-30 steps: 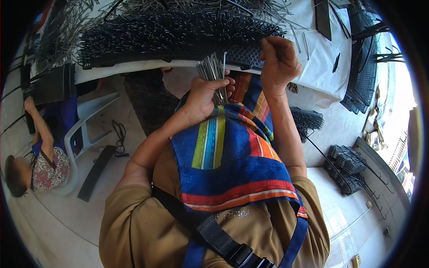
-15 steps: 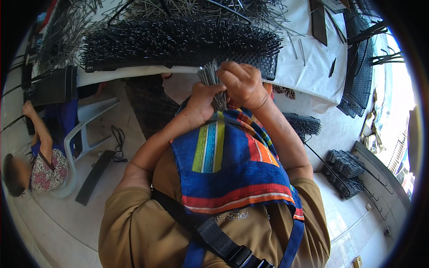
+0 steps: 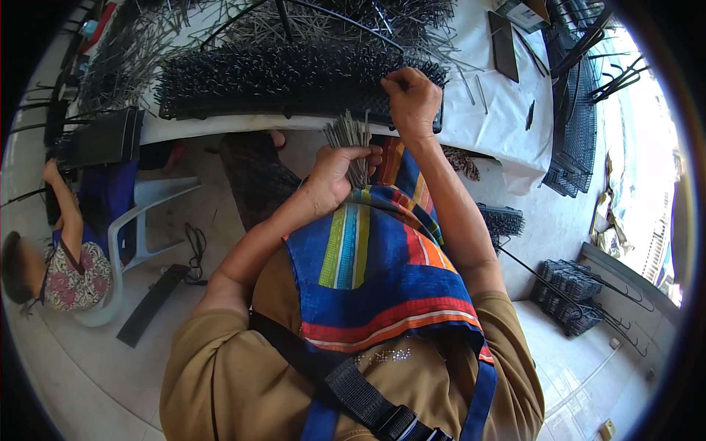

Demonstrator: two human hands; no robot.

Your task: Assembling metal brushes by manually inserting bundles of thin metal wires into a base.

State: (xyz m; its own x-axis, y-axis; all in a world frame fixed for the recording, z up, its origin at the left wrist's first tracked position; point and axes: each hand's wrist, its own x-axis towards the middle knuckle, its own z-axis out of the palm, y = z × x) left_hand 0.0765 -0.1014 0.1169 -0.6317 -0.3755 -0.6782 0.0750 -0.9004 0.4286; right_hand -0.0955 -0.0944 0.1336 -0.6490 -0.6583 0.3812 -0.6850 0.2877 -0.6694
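Note:
My left hand (image 3: 332,173) is wrapped round a bundle of thin grey metal strips (image 3: 347,134), which fans out above the thumb over my lap. Up at the right end of a long black perforated rack (image 3: 257,110), my right hand (image 3: 416,104) is pinched closed. Whatever lies between those fingertips is too small to make out. Dark bristling strips (image 3: 287,73) stand densely packed in the rack, leaving a bare band of holes along its near side. A blue striped apron (image 3: 390,272) covers my lap below the bundle.
Loose metal strips (image 3: 132,59) lie heaped on the white-covered table (image 3: 507,132). Another person (image 3: 77,272) sits at the left on a pale plastic chair (image 3: 165,192). Black mesh racks (image 3: 570,140) stand at the right; stacked hooked racks (image 3: 562,294) rest on the floor.
My right hand has left the bundle and moved up and to the right, onto the right end of the rack. My left hand still grips the bundle in about the same place.

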